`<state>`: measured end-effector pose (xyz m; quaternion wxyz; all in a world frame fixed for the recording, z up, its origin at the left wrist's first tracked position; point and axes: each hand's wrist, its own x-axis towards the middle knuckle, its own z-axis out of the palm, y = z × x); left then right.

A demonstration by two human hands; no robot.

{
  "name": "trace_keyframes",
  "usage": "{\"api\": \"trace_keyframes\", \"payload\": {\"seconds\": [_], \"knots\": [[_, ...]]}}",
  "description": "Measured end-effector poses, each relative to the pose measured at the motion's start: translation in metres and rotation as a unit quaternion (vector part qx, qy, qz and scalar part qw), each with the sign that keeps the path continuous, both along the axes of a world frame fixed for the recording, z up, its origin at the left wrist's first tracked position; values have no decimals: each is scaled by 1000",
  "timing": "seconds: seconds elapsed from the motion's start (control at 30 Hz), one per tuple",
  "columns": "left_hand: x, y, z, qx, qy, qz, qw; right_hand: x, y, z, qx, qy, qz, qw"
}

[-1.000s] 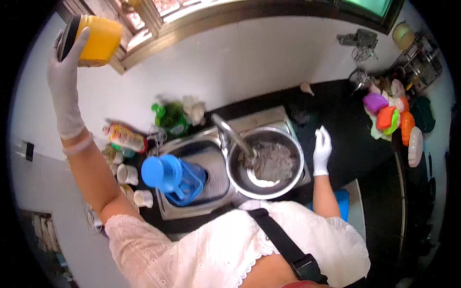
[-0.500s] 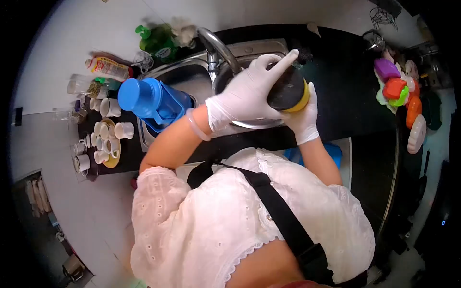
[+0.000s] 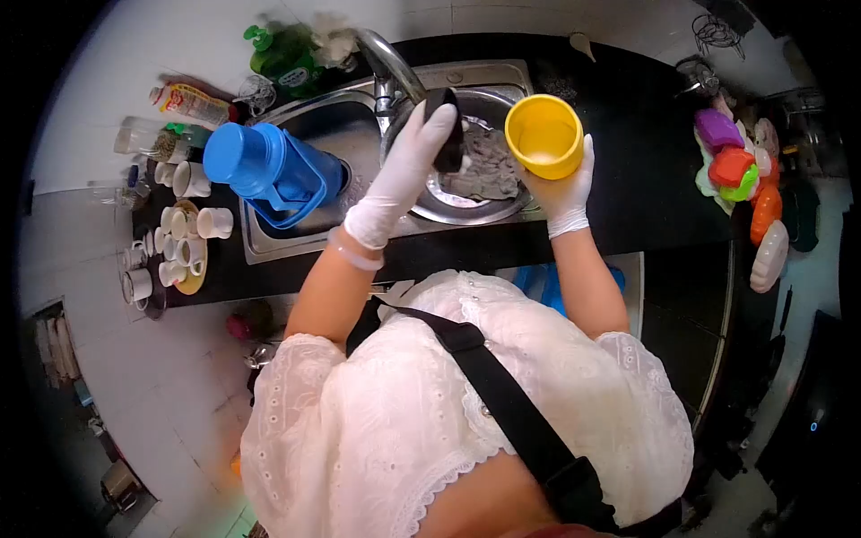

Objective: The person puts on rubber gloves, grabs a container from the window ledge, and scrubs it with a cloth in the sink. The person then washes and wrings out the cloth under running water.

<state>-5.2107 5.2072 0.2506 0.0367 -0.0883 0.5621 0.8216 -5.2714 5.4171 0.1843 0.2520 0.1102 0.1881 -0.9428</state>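
Observation:
My left hand (image 3: 404, 166), in a white glove, grips a black sponge-like lid or pad (image 3: 447, 130) beside the faucet (image 3: 395, 63), over the sink's edge. In my gloved right hand (image 3: 568, 184) is a yellow cup (image 3: 544, 134), its open mouth facing up and something pale at the bottom. A grey cloth (image 3: 484, 166) lies in the round basin (image 3: 466, 213) between my hands. The black thing is seen edge-on, and the faucet is close behind it.
A blue thermos jug (image 3: 269, 170) lies across the left basin (image 3: 345, 134). Several white cups (image 3: 213, 222) and a green soap bottle (image 3: 289, 67) stand left. Colourful plastic items (image 3: 735, 168) lie at the right end of the black counter (image 3: 641, 170).
The black thing has come off the yellow cup's top and moved left with my left hand. The cup's open mouth and the cloth in the basin now show.

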Motion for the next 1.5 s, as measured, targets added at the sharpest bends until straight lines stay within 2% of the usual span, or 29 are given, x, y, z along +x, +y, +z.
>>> {"api": "trace_keyframes", "payload": {"seconds": [0.07,0.2,0.3,0.43,0.47,0.5,0.57,0.63,0.67,0.77,0.87,0.97,1.1,1.2,1.3,1.5], "knots": [[14,-7,-5,-20,-24,1,999,2,10,-12,-24,14,23,999],[36,-16,-27,-70,-19,1,997,-1,26,-27,3,51,20,999],[49,-21,-53,-116,-61,8,991,-7,32,-30,58,52,32,996],[59,-25,-67,-106,-78,34,991,-25,21,-25,322,85,2,943],[61,-28,-67,-101,-80,48,991,-21,14,-4,247,79,-14,966],[62,-31,-66,-95,-81,61,990,-23,17,-7,140,90,11,986],[64,-37,-69,-86,-91,79,989,-33,16,-25,252,149,35,956],[63,-43,-75,-79,-106,85,988,-38,13,-38,411,129,30,902],[62,-45,-70,-48,-124,74,988,-40,12,-40,355,95,16,930],[65,-48,-85,-84,-97,90,988,-41,10,-35,346,61,24,936],[66,-48,-87,-79,-107,87,987,-39,1,-19,291,116,35,949],[65,-48,-91,-83,-99,85,988,-47,-3,-34,407,145,38,901],[67,-47,-83,-79,-104,85,988,-47,3,-38,328,69,54,941],[69,-51,-90,-74,-114,76,988,-48,6,-40,286,51,70,954],[71,-50,-92,-69,-118,75,988,-39,3,-21,281,-14,56,958],[67,-44,-90,-86,-98,80,988,-36,9,-17,155,-37,79,984]]}}
